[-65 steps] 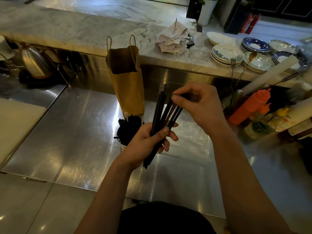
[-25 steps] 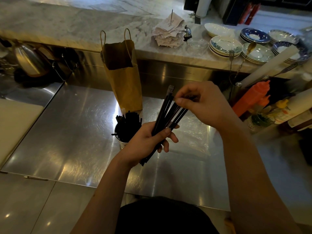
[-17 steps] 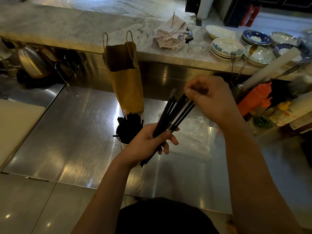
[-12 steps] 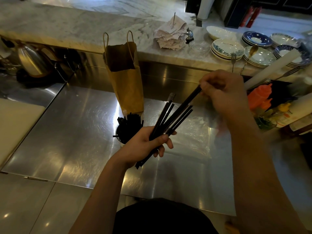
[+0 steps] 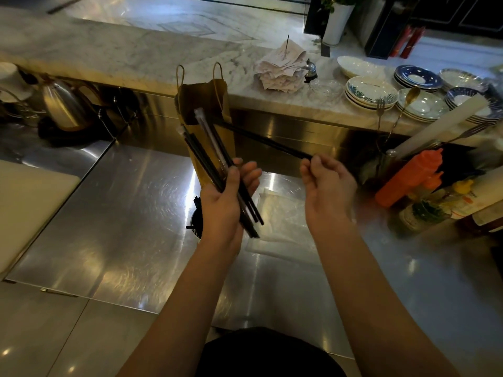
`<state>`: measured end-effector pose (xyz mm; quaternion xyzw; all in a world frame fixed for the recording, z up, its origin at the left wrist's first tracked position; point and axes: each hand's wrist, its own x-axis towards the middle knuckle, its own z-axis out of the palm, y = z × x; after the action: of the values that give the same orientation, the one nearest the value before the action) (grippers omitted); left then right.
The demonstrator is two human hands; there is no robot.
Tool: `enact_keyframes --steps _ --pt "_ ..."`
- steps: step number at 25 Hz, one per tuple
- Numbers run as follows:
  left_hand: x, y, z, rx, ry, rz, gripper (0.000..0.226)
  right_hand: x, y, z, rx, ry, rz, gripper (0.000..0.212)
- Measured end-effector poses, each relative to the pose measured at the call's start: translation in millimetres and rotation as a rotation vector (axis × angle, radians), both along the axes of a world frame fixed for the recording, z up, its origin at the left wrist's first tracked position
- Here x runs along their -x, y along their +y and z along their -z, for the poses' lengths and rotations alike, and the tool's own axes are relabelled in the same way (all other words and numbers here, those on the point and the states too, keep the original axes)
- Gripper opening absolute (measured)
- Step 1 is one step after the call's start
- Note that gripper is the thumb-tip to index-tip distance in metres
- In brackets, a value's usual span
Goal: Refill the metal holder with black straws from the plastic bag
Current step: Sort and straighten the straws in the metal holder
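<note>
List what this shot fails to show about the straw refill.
Head view only.
Holder: mostly behind the left hand; fill level hidden.
Plastic bag: clear film lost in glare; contents unreadable.
Straws in the left hand: overlapping, dim; count unclear.
Right hand's single straw: far end lost against the dark paper bag.

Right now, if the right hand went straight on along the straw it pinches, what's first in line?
Likely the upper ends of the straw bundle in the left hand; the right hand aims its straw there. Paper bag behind; depth unclear.
</note>
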<state>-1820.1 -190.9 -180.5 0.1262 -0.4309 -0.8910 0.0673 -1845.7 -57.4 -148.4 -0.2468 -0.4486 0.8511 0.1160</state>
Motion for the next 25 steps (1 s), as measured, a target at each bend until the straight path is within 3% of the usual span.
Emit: enact_keyframes --steps 3,10,15,19,25 --pt "13 5 -5 -0.071 0.018 -0.121 0.024 -1 -9 12 0.191 -0.086 0.001 0.015" --pt "13 11 -6 0.055 0.083 -0.242 0.038 -15 -39 28 0.170 -0.158 -0.122 0.015" --pt "11 11 -10 0.178 0.085 -0.326 0.031 -28 -55 41 -0.206 -0.179 -0.274 0.016" --pt "14 -6 -8 0.368 0.077 -0.384 0.022 -27 -46 31 -0.498 -0.109 -0.614 0.013" --pt "5 -14 -13 0.418 0.121 -0.253 0.023 -24 -32 13 -0.788 -0.096 -0.953 0.013"
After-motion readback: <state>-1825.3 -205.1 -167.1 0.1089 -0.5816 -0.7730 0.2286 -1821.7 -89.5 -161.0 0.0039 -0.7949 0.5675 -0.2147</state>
